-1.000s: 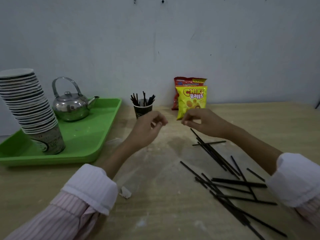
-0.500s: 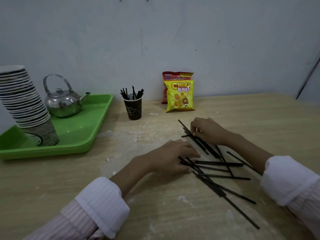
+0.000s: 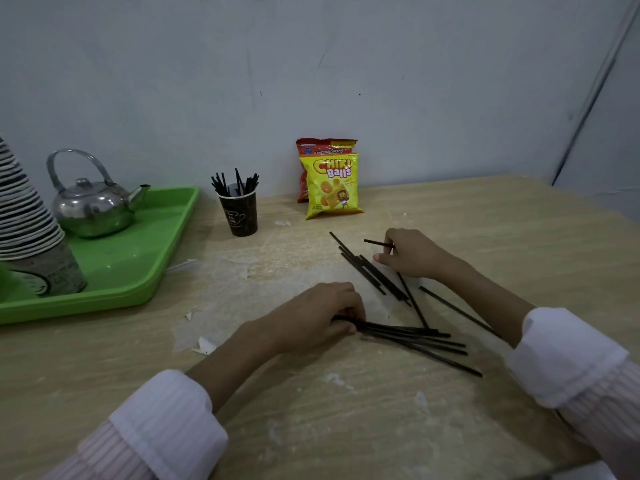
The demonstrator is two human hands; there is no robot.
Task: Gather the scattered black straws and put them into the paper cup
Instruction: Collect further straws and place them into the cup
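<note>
At 9 o'clock in the view, a leaning stack of white paper cups [image 3: 27,237] stands on a green plastic tray [image 3: 138,271] beside a small steel kettle [image 3: 91,209]. At 11 o'clock the dark paper cup [image 3: 239,213] stands upright on the pale wooden table [image 3: 346,410], already bristling with black straws [image 3: 235,183]. 2 snack bags [image 3: 330,183] lean on the wall at 12 o'clock.

The left hand [image 3: 311,318] lay flat on the loose straws half a second ago. Now its fingers curl round the near ends of a fanned bundle [image 3: 408,336] at the centre, whose tips spread toward 3 o'clock. The right hand [image 3: 412,252], at 2 o'clock, was pressing on the slanted group of straws [image 3: 370,271]. It now pinches 1 single straw [image 3: 375,242] that juts toward 9 o'clock. A few more straws lie loose between the hands.

I judge that both hands have passed from raking to grasping. The carry to the cup, well apart at 11 o'clock, should come next, with stragglers left for another round.
</note>
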